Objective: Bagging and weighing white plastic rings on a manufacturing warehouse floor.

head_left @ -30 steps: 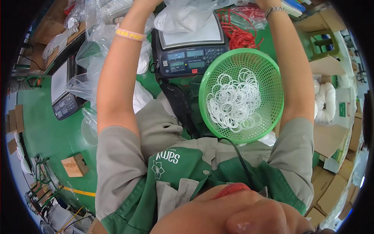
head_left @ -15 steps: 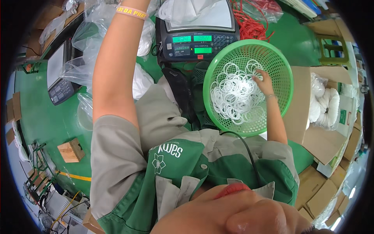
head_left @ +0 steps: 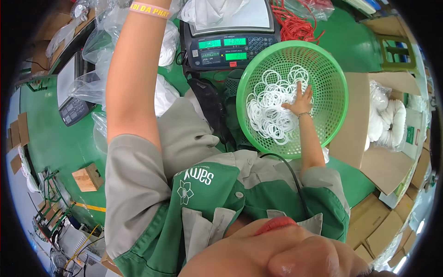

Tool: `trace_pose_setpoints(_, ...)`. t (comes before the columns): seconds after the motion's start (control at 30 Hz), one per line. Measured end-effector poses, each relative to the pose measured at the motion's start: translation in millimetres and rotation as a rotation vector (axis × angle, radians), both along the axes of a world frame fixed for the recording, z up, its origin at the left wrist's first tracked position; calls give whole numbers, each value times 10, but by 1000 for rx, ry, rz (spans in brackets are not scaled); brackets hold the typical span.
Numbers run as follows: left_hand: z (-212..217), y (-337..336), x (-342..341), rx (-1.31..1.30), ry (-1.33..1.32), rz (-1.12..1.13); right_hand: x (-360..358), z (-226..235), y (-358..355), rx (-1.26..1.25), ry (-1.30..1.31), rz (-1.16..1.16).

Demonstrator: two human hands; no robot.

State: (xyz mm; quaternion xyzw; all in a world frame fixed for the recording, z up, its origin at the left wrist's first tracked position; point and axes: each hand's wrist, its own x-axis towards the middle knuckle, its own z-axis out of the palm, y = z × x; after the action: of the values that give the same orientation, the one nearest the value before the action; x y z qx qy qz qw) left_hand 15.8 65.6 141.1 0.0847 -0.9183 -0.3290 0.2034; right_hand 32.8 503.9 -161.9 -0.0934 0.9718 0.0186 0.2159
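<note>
My right hand (head_left: pixel 301 100) is inside a green perforated plastic basket (head_left: pixel 338 117), over a heap of thin white rings (head_left: pixel 272 99). Its fingers are spread and its fingertips touch the rings; none is plainly gripped. The left forearm (head_left: pixel 134 69), with a pink-and-yellow wristband (head_left: pixel 150 9), reaches past the top edge, so my left hand is out of view. Nearest to that arm are clear plastic bags (head_left: pixel 99 46) and a dark counting scale (head_left: pixel 217 55) with lit green displays. White material in plastic (head_left: pixel 217 13) rests on the scale's pan.
Red cords (head_left: pixel 300 25) lie on the green floor beyond the basket. To the right stands an open cardboard box (head_left: pixel 348 124) near bagged white coils (head_left: pixel 392 122). A second scale (head_left: pixel 76 108) and a small wooden block (head_left: pixel 87 177) are at the left.
My right hand has moved left over the ring heap, and its fingers have spread. The scale's displayed readings have changed. The left arm has shifted slightly, its hand still out of view.
</note>
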Motion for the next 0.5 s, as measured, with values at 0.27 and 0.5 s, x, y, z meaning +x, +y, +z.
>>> trace_pose_setpoints(0.27,-241,186,-664,511,175,-131,607,-106,-107,-282,-61,59)
trace_pose_setpoints(0.5,-99,72,-706,588,467,-381,692,184,-220,-424,-236,35)
